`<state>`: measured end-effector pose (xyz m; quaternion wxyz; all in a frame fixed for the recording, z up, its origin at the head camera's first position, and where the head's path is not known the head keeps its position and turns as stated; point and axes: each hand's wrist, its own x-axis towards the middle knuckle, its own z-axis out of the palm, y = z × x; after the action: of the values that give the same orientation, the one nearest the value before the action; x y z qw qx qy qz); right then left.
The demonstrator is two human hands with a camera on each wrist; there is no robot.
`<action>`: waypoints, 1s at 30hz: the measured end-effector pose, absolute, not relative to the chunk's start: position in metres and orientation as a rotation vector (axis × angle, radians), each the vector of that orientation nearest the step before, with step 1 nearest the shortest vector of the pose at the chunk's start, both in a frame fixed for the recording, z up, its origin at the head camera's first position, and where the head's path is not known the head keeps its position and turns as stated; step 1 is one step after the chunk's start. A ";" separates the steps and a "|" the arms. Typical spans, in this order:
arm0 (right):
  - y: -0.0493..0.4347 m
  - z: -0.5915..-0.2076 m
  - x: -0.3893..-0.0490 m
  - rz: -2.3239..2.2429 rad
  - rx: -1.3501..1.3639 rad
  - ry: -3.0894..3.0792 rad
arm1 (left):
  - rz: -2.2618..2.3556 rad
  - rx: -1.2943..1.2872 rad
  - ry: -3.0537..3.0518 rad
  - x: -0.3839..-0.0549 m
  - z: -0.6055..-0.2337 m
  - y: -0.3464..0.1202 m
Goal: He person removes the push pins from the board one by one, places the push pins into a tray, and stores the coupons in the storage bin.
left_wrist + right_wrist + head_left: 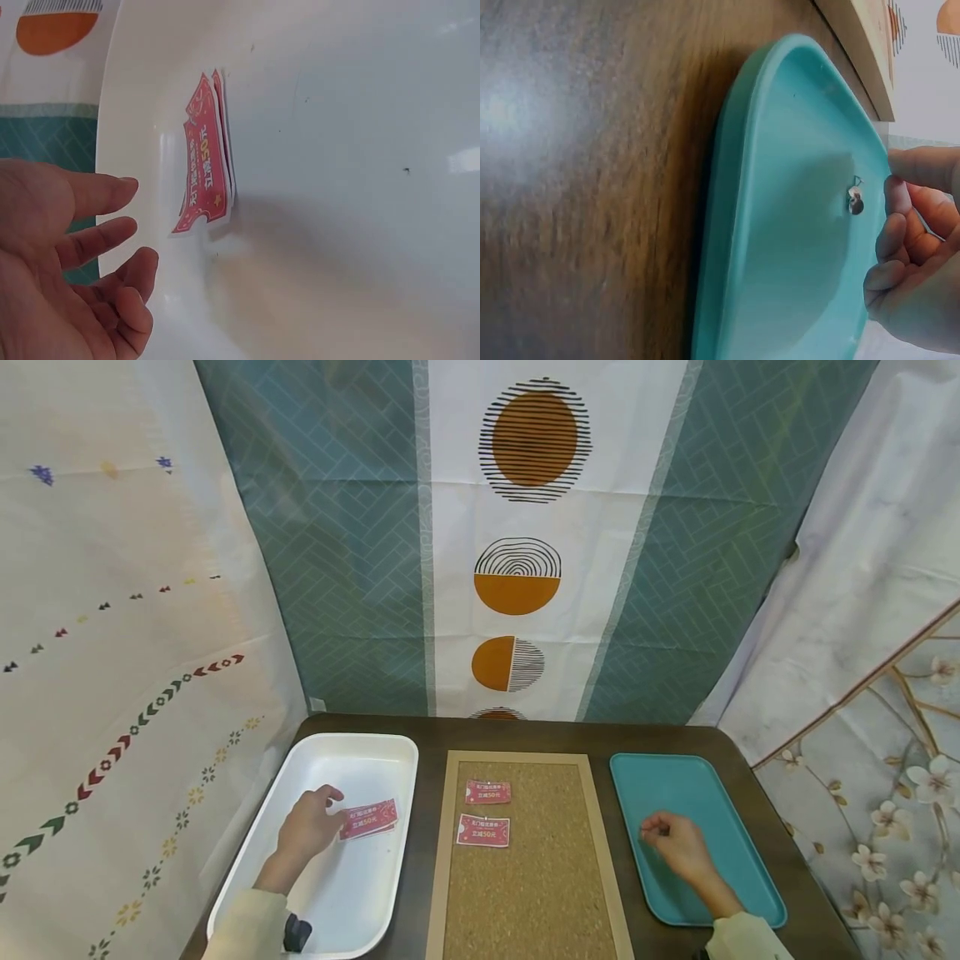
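Note:
A small pile of red paper coupons with white edges lies in the white tray. My left hand is beside the pile; the left wrist view shows a gap between its loosely bent fingers and the coupons. Over the teal tray hovers my right hand, thumb and index fingertips together. I cannot tell whether a small thing is between them. Shiny metal tacks lie in the teal tray near those fingertips. Two more coupons, an upper one and a lower one, are on the cork board.
The wood-framed cork board lies between the two trays on a dark brown table. Behind the table hangs a green and white curtain with orange circles. Pale patterned cloths hang at the left and right.

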<state>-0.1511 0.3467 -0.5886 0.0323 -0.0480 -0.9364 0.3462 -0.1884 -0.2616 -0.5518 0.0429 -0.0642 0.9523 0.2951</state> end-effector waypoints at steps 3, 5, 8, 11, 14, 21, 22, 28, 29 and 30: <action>0.343 -0.588 -0.152 1.051 -0.131 -2.874 | 0.927 -0.178 2.943 -0.190 -0.550 -0.257; 0.340 -0.589 -0.154 1.054 -0.115 -2.857 | 0.948 -0.162 2.958 -0.191 -0.549 -0.254; 0.333 -0.590 -0.156 1.079 -0.086 -2.828 | 0.976 -0.141 2.968 -0.191 -0.549 -0.247; 0.327 -0.591 -0.157 1.093 -0.069 -2.818 | 0.996 -0.118 2.980 -0.190 -0.548 -0.240; 0.320 -0.591 -0.158 1.101 -0.060 -2.824 | 1.010 -0.100 2.997 -0.190 -0.546 -0.233; 0.305 -0.588 -0.158 1.124 -0.056 -2.824 | 1.064 -0.088 2.986 -0.189 -0.543 -0.224; 0.303 -0.589 -0.158 1.125 -0.052 -2.826 | 1.071 -0.092 2.984 -0.188 -0.543 -0.223; 0.292 -0.594 -0.157 1.171 0.015 -2.839 | 1.121 -0.078 2.985 -0.187 -0.540 -0.212; 0.290 -0.594 -0.157 1.184 0.029 -2.833 | 1.127 -0.073 2.988 -0.187 -0.539 -0.210; 0.288 -0.595 -0.157 1.201 0.043 -2.825 | 1.132 -0.068 2.991 -0.187 -0.540 -0.208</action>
<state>-0.1568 0.2878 -0.5948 0.0358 0.0141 -0.9197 0.3908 -0.1868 -0.2076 -0.5397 -0.0288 -0.0213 0.9347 0.3537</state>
